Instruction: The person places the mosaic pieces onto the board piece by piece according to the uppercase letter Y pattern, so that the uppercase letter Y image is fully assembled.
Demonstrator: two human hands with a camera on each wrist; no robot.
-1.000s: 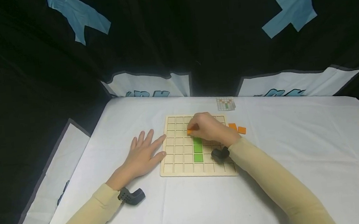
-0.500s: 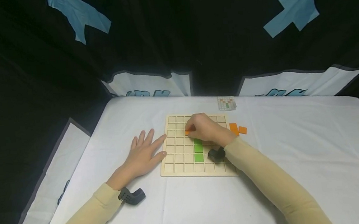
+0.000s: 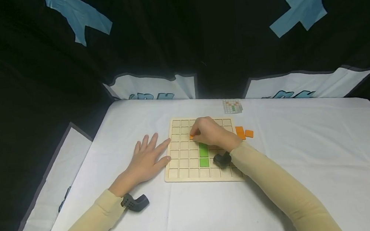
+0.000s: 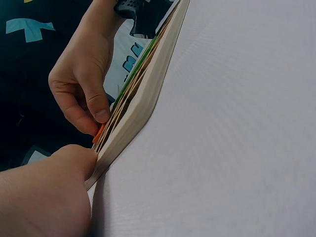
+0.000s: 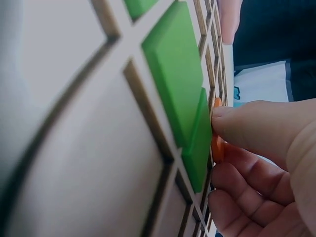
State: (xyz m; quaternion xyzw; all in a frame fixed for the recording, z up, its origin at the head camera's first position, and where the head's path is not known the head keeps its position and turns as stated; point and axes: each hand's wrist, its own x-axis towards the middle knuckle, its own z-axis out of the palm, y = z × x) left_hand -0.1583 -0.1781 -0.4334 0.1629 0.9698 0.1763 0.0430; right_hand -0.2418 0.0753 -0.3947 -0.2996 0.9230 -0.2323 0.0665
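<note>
A wooden grid board (image 3: 183,164) lies on the white table, its square cells framed by raised ridges. Green tiles (image 3: 203,151) sit in a column near its middle. My right hand (image 3: 208,131) pinches an orange tile (image 5: 217,148) between thumb and fingers, right at the cells just left of the green column. In the right wrist view the orange tile stands close behind the green tiles (image 5: 175,74). My left hand (image 3: 147,162) lies flat with spread fingers, thumb and index fingertips at the board's left edge. The left wrist view shows its thumb (image 4: 74,158) against the board's edge.
Right of the board lie more orange tiles (image 3: 240,132), one small square tile (image 3: 249,134) apart from the others. Behind the board is a small stack of cards (image 3: 232,106) printed with a coloured grid. Black cloth (image 3: 219,52) hangs behind the table.
My right hand has shifted slightly left over the board with the orange tile. My left hand has stayed in place.
</note>
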